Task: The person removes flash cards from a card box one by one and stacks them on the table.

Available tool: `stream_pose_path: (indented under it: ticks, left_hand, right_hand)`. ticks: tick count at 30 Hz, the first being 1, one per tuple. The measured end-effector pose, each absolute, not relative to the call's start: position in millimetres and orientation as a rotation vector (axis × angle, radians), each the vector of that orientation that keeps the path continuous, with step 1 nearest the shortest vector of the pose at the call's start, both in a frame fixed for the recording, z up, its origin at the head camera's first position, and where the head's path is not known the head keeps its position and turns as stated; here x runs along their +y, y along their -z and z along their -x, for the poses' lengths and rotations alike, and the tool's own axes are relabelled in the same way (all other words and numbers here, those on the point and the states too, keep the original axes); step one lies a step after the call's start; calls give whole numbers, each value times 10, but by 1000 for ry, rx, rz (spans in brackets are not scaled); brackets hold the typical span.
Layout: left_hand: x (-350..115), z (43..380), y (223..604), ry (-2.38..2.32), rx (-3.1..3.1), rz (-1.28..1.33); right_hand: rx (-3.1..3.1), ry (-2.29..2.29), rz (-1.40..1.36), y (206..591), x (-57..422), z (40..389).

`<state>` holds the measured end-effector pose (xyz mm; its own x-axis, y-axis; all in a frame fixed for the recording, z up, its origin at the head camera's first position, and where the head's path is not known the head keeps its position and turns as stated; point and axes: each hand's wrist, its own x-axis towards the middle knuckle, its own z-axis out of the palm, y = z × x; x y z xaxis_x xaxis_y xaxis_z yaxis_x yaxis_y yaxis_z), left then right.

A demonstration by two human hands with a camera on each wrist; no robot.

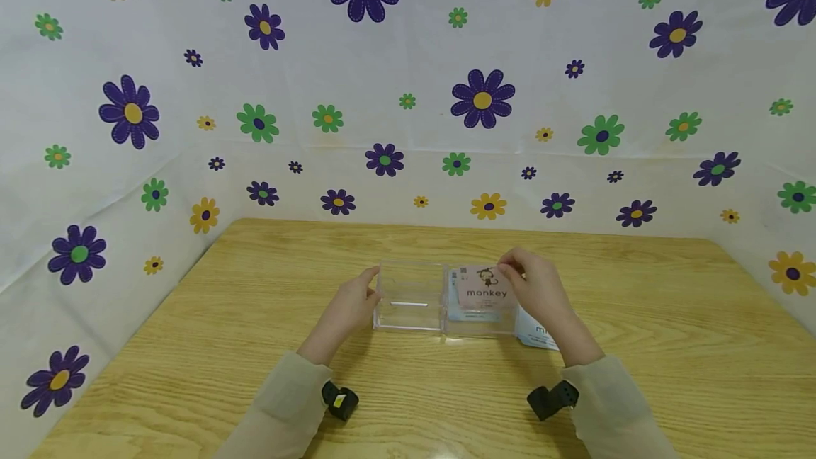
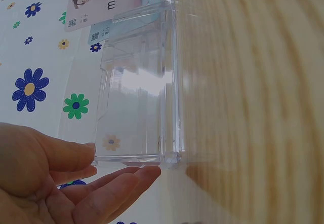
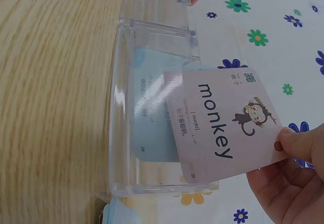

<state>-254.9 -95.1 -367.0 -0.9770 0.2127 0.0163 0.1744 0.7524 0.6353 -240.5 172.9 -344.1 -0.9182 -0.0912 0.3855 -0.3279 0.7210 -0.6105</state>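
A two-part clear plastic box [image 1: 408,319] lies on the table, with a left and a right compartment. My left hand [image 1: 349,307] touches its left end, the fingers nearly straight; in the left wrist view the thumb [image 2: 76,155] reaches the box's upper corner. My right hand [image 1: 538,285] pinches a pink card [image 3: 223,127] by one corner between thumb and fingers. The card reads "monkey", bears a small monkey drawing, and is tilted over the right compartment. Beneath it, a light blue card [image 3: 154,112] lies inside that compartment, partly covered.
Another light blue card [image 1: 538,335] lies on the wooden table [image 1: 255,388] to the right of the box, partly hidden by my right hand and forearm. Behind the table hangs a white cloth [image 1: 408,126] printed with flowers. Each wrist wears a black device [image 1: 342,402].
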Motion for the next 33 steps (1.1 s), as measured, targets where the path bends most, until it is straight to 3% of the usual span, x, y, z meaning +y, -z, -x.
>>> stream_pose_path:
  ticks: [33]
  left_hand:
    - [-949,2542,3671,-1030,2899,-307]
  right_hand:
    - [-2583,-1046,-180,3190,2084,2341]
